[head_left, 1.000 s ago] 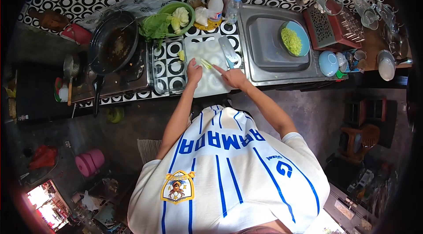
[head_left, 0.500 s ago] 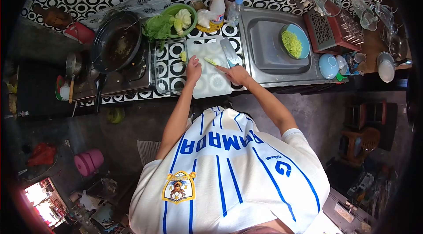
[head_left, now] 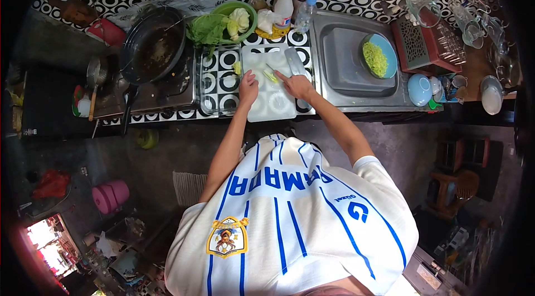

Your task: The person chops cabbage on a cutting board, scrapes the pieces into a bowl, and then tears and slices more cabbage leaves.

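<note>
A translucent white cutting board [head_left: 270, 107] lies on the patterned counter, with a small yellow-green vegetable piece [head_left: 270, 76] near its middle. My right hand [head_left: 299, 86] is closed at the board's right side, forefinger stretched along what looks like a thin knife [head_left: 270, 67]; the handle is hidden in the hand. The blade is beside or over the vegetable piece. On the left half of the board, my left hand [head_left: 249, 88] has loosely curled, parted fingers with nothing visible in them. A broad cleaver blade [head_left: 295, 61] rests along the board's right edge.
A green basin [head_left: 252, 10] with leafy vegetables stands behind, beside bottles [head_left: 284, 6]. Right, a blue bowl [head_left: 391, 56] of shredded greens sits on an upturned grey tub [head_left: 348, 81] in the sink. A wok [head_left: 153, 45] is on the stove at left, its handle sticking out frontward.
My right hand has moved slightly forward, and the thin blade now points more steeply away from me. My left hand stays beside the board's left edge. The whole view has shifted slightly.
</note>
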Available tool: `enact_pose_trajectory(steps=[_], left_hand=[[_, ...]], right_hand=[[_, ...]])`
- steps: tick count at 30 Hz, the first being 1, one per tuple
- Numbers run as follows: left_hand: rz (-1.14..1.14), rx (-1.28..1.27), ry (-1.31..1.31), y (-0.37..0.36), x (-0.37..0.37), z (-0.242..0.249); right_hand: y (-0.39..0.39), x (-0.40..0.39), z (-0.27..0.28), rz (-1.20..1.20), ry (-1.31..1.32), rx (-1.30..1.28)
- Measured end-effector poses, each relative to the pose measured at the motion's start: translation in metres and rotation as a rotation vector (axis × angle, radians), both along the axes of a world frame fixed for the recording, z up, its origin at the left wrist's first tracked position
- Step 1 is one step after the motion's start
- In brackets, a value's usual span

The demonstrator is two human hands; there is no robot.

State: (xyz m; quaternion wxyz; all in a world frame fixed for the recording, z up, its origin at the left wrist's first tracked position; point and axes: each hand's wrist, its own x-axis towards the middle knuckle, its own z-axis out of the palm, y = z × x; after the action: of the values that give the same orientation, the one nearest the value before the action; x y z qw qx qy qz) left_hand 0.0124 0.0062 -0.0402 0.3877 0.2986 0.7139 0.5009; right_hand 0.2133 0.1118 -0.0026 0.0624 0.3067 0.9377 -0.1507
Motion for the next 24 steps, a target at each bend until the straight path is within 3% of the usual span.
enact_pose_trajectory(steps=[13,16,19,24], left_hand=[[0.006,0.090,-0.010,-0.016,0.003,-0.012],[0.019,0.110,-0.022,-0.016,0.001,-0.016],[0.023,0.130,-0.044,-0.018,-0.002,-0.017],[-0.005,0.127,-0.024,-0.012,-0.001,-0.022]], right_hand=[[0.026,0.004,-0.001,0.471,-0.009,0.041],[0.029,0.013,0.005,0.365,0.129,-0.027],[0.011,0.024,0.023,0.330,0.102,-0.062],[-0.013,0.041,0.009,0.401,0.162,-0.070]])
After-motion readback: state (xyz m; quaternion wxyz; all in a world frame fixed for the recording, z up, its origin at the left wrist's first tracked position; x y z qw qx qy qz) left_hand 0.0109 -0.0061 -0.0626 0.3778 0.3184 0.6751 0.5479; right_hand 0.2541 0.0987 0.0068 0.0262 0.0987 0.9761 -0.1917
